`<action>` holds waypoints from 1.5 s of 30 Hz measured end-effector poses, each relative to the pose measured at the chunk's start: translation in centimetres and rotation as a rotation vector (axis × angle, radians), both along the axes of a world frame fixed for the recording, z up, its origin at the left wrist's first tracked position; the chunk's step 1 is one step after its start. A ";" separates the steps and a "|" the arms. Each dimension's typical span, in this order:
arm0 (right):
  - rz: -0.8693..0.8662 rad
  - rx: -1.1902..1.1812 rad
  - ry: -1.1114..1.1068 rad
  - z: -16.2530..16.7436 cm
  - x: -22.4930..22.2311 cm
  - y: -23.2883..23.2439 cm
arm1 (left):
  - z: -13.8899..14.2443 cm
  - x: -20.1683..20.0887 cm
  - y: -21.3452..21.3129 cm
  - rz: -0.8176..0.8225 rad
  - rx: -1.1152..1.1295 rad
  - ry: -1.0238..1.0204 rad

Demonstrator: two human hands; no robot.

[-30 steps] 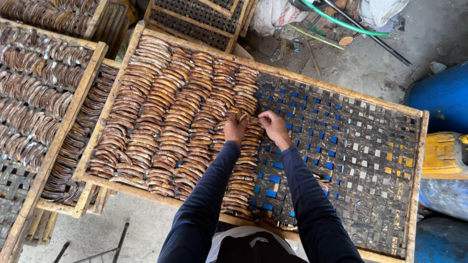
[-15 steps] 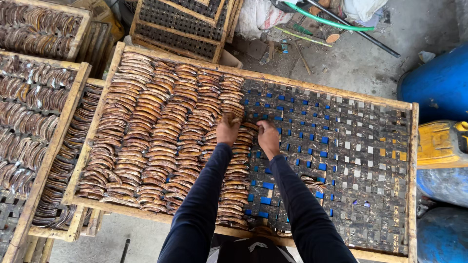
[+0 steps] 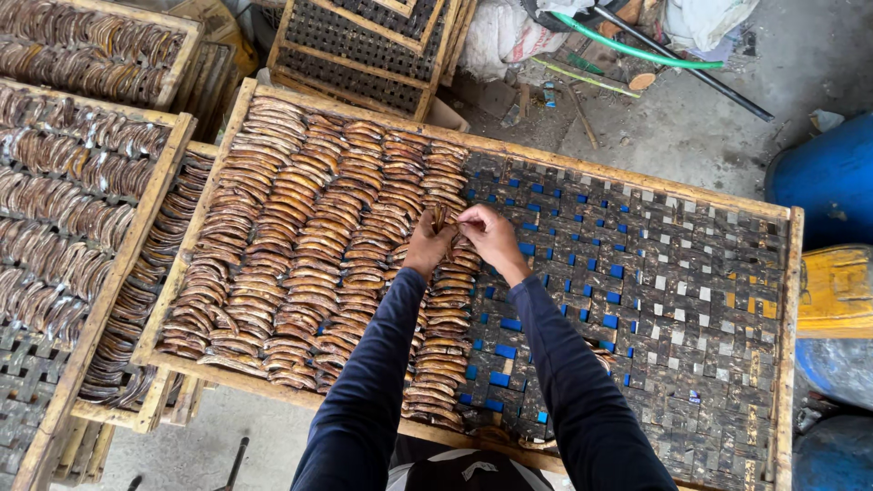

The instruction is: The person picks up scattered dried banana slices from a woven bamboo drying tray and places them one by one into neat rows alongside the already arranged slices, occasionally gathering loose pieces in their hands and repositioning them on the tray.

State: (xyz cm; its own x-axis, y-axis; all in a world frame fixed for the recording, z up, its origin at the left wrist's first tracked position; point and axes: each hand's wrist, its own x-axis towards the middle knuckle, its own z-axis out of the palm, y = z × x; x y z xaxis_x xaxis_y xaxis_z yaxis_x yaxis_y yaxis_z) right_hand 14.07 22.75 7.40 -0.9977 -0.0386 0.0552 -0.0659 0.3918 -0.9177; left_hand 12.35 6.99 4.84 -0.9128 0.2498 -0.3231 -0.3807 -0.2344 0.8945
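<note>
Both hands are closed in a pinch grip on one dried brown strip [image 3: 442,219], held just above the woven drying tray [image 3: 691,300]. The left hand [image 3: 427,245] grips the strip from the filled side of the tray; the right hand [image 3: 491,236] meets it from the bare side, fingertips touching the strip's upper part. The strip's long axis is seen running roughly away from the person, more upright than the laid pieces. Directly beneath the grip lies the last column of laid strips [image 3: 446,318], at the boundary between the filled half and the bare mesh. The left hand is judged nearer to that column; the bare mesh lies on the right hand's side. Other loaded trays [image 3: 82,209] are noted beyond the tray's filled edge.
</note>
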 end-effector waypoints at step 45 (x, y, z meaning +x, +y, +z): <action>-0.298 0.544 -0.081 -3.2 1.6 5.1 | -1.5 -3.0 3.1 0.001 -0.024 0.058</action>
State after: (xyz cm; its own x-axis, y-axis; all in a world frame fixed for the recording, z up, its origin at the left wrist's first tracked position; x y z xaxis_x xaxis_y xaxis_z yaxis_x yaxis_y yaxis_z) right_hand 15.68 27.84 4.24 -0.9702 0.2407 0.0293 0.1798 0.7953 -0.5790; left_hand 9.35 10.06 3.32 -0.9304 0.2414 -0.2757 -0.3280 -0.2127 0.9204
